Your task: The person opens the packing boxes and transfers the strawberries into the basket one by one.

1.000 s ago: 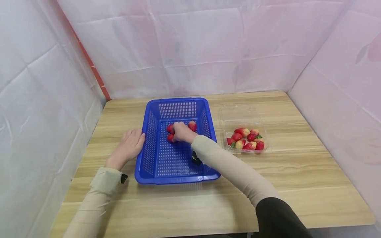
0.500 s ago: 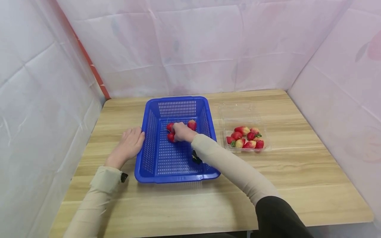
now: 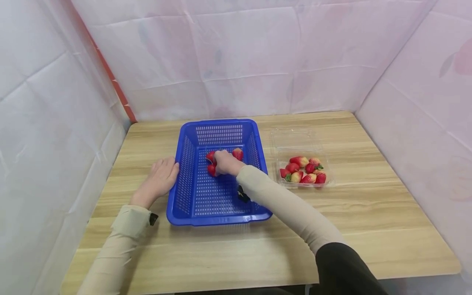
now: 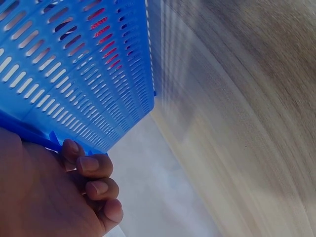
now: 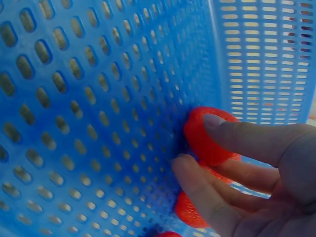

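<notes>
A blue perforated plastic basket (image 3: pixel 217 221) stands on the table left of centre. At its left rim is my left hand (image 3: pixel 162 176); in the left wrist view the fingers (image 4: pixel 96 165) curl at the rim, against the outer wall. Inside the basket my right hand (image 3: pixel 226 163) reaches down among a few red strawberries. The right wrist view shows thumb and fingers around one strawberry (image 5: pixel 205 143), low over the basket floor, with another strawberry (image 5: pixel 190 210) just below the fingers. One more strawberry (image 3: pixel 237 154) lies beyond the hand, near the right wall.
Right of the basket, a clear plastic clamshell box (image 3: pixel 294 141) lies with its lid folded back, several red and pale strawberries (image 3: pixel 309 178) in its tray. The wooden table (image 3: pixel 368 213) is bordered by white printed sheets (image 3: pixel 243 61) at the back and sides.
Almost nothing moves: both hands keep their places at the basket, and the strawberries by the right fingers shift only slightly. The whole head view drifts a little.
</notes>
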A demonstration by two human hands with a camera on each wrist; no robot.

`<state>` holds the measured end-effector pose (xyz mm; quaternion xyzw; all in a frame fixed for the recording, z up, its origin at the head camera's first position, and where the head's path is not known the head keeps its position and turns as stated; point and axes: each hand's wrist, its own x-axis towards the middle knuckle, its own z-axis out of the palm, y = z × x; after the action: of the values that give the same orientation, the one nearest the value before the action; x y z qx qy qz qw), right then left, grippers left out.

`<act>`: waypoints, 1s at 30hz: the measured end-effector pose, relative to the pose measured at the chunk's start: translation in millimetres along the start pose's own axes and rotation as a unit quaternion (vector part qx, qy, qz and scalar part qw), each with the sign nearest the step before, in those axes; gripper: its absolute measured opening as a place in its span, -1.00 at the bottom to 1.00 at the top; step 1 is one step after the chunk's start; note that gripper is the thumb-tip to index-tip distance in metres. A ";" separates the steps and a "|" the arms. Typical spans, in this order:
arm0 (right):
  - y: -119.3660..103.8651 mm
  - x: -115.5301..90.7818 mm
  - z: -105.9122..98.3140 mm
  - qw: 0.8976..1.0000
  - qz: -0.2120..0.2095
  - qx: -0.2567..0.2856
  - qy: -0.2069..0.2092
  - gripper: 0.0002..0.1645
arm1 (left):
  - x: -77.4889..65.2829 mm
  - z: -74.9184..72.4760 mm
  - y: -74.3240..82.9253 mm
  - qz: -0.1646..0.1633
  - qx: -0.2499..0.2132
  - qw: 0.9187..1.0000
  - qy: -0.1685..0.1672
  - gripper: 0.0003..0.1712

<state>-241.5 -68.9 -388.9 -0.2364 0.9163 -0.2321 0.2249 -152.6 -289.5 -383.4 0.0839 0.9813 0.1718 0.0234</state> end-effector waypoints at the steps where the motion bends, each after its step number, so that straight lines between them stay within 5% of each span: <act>1: -1.2 -1.3 -1.2 1.000 0.004 -0.003 0.002 -0.71 | 0.2 0.0 -0.1 0.000 0.000 1.000 0.000 -0.62; 15: -16.8 -20.2 -27.9 0.998 0.020 -0.049 0.020 -0.64 | 1.0 -0.4 -1.5 0.002 0.001 1.000 -0.003 -0.60; 23: -25.3 -39.7 -57.4 0.998 -0.015 -0.012 0.055 -0.77 | 1.8 -3.3 1.2 -0.003 -0.005 1.000 -0.005 -0.60; 30: -15.8 -59.2 -83.5 0.996 -0.001 -0.018 0.089 -0.66 | 2.9 -3.4 -0.3 0.007 -0.007 1.000 -0.003 -0.61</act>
<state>-233.3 -22.8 -296.6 -0.2195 0.9366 -0.2356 0.1379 -155.7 -290.4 -380.3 0.0915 0.9794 0.1781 0.0259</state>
